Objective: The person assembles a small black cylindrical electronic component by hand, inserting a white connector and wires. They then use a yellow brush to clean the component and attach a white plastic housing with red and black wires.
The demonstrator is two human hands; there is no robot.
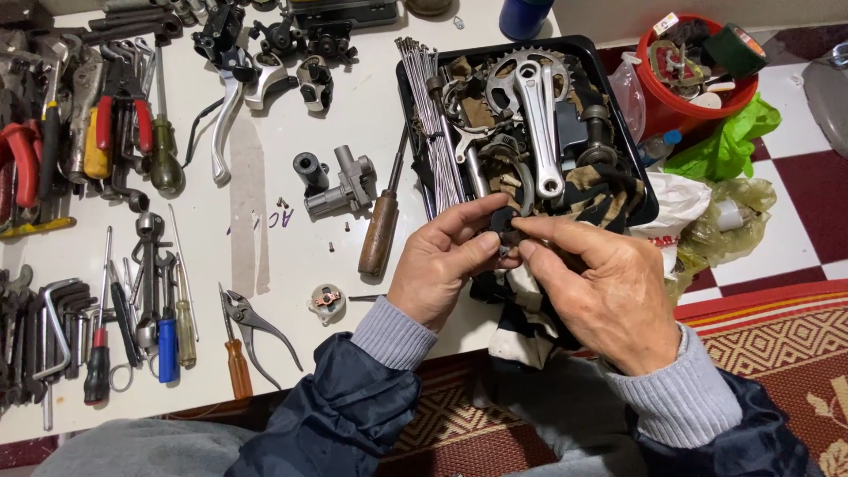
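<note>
A small black part is pinched between the two hands, above the near edge of the white table and just in front of the black tray of bicycle parts. It is gripped from the left by the thumb and forefinger of the left hand, and from the right by the fingertips of the right hand, both closed on it. The part lies between the grips, equally near to each. Its long axis cannot be told, since it is mostly hidden by fingers; it is possibly a small ring or clip.
</note>
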